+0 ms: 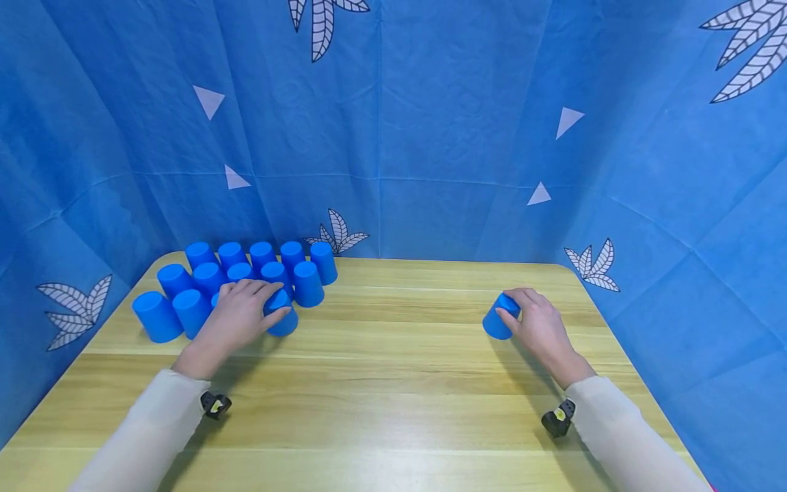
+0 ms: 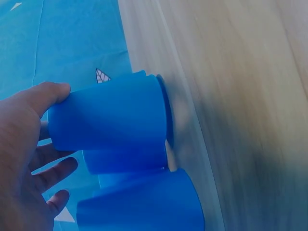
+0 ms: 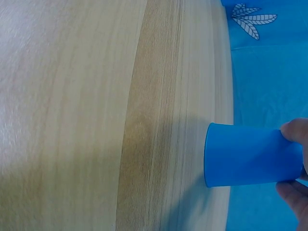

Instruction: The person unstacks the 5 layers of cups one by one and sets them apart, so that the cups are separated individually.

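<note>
My left hand (image 1: 242, 311) pinches an upside-down blue cup (image 1: 283, 321) near its narrow closed end, at the front right of a group of matching cups. In the left wrist view the thumb lies on the near side of this cup (image 2: 110, 118), with the other fingers spread beyond its base. Far to the right, my right hand (image 1: 541, 328) holds another upside-down blue cup (image 1: 496, 324) by its upper end. The right wrist view has this cup (image 3: 250, 156) between thumb and fingers, its wide rim toward the table.
Several upside-down blue cups (image 1: 158, 318) stand in rows at the back left of the wooden table (image 1: 393, 383). Bare wood lies between the two hands. A blue patterned cloth (image 1: 430, 123) hangs behind the table and along its sides.
</note>
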Demonstrator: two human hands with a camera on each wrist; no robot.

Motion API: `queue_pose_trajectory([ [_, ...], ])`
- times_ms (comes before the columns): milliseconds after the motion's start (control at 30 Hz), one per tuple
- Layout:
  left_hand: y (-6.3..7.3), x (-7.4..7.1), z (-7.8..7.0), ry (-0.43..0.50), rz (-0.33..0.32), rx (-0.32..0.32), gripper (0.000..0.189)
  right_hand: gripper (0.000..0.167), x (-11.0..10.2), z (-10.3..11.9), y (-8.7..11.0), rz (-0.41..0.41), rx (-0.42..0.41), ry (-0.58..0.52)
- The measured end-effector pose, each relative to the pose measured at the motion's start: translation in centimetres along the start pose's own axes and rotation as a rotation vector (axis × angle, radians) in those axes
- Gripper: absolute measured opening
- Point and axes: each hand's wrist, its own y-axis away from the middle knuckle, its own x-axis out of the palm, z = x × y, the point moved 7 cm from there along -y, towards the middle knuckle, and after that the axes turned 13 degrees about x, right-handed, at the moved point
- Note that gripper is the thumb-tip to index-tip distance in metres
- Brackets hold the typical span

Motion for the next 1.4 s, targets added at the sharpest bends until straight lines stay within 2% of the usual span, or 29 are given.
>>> queue_pose_trajectory([
  [367, 1.0, -0.4, 1.5, 0.007, 0.006, -0.049, 0.060, 0.042, -0.1, 0.1, 0.1, -0.008, -0.009, -0.004],
  [733, 1.6, -0.1, 2.2, -0.010, -0.020, -0.043, 0.059, 0.042, -0.1, 0.5, 0.1, -0.004, -0.009, 0.005],
  [933, 1.5, 0.5, 2.3, 0.001, -0.001, -0.061, 0.064, 0.045, 0.0, 0.4, 0.1, 0.023, -0.020, 0.031],
  [1200, 1.6, -0.2, 2.1, 0.015, -0.084, -0.054, 0.052, 0.050, 0.3, 0.3, 0.2, 0.078, -0.001, 0.018],
  [1400, 1.7, -0.2, 2.0, 0.022, -0.120, -0.054, 0.048, 0.050, 0.4, 0.7, 0.1, 0.088, 0.005, 0.019],
])
